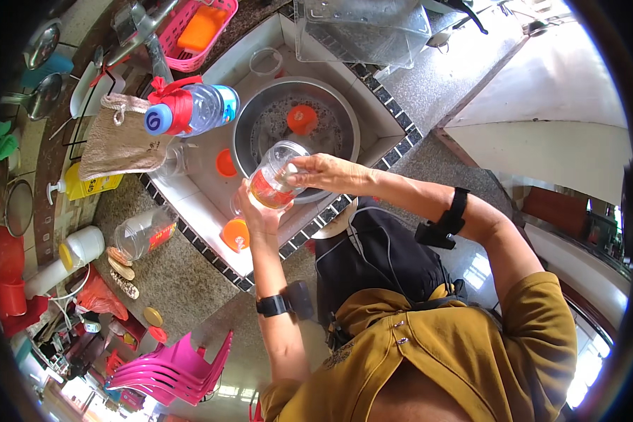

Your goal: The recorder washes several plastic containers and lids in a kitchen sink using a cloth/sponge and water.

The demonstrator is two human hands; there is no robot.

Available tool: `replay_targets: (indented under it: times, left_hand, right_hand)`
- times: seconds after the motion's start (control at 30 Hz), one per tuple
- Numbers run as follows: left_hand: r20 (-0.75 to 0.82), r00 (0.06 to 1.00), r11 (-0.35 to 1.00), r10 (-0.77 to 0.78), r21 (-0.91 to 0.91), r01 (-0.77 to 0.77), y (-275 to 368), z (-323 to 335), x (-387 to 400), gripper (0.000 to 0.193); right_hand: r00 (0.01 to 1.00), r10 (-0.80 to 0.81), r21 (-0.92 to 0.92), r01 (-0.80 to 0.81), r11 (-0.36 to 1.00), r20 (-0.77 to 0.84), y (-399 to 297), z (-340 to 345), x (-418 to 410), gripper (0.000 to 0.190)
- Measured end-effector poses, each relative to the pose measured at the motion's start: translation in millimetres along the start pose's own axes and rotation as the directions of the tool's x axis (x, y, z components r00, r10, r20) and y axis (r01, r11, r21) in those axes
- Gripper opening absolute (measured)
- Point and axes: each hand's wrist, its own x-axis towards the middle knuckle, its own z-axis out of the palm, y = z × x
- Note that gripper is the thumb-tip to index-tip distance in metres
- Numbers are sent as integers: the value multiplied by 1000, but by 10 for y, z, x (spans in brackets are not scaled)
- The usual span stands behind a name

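My left hand point(264, 213) is closed around the lower part of a clear plastic jar point(282, 153) with a red label, which is tilted over the sink. The fingers of my right hand point(329, 173) press against the jar's side at the label's edge. Whether they pinch the label itself is hidden. Below the jar, a metal basin point(348, 132) contains dark, sudsy water and an orange-red lid point(301, 120). More orange lids, one point(226, 162) beside the basin and another point(236, 235) at the near corner, lie in the tiled sink point(203, 192).
A clear container point(266, 62) stands behind the basin. A plastic bottle point(205, 108) tied with red cloth juts over the sink by a brown cloth point(121, 137). Another labelled jar point(145, 232) lies on the counter. A large clear bin point(358, 31) sits on the far rim; magenta stools point(169, 369) are stacked below.
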Motion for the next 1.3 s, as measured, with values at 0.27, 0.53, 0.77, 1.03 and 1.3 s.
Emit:
replay_targets:
  times: [0.27, 0.53, 0.77, 1.03, 1.3]
  left_hand:
    - [298, 915, 954, -271, -42, 296, 124, 81, 37, 72]
    - [194, 769, 393, 609, 769, -504, 49, 306, -188, 91]
    - [560, 567, -536, 604, 812, -232, 41, 744, -291, 107]
    - [538, 592, -168, 600, 808, -564, 285, 583, -165, 100]
    - [363, 718, 101, 594, 852, -514, 235, 564, -154, 99]
  right_hand:
    - [997, -63, -333, 43, 942, -49, 8, -185, -69, 25]
    - [949, 74, 406, 60, 912, -307, -47, -181, 125, 23]
    - [916, 130, 396, 33, 918, -379, -86, -44, 335, 31]
    - [912, -396, -650, 365, 667, 106, -223, -351, 143, 28]
    - [925, 7, 327, 128, 936, -381, -340, -446, 98, 31]
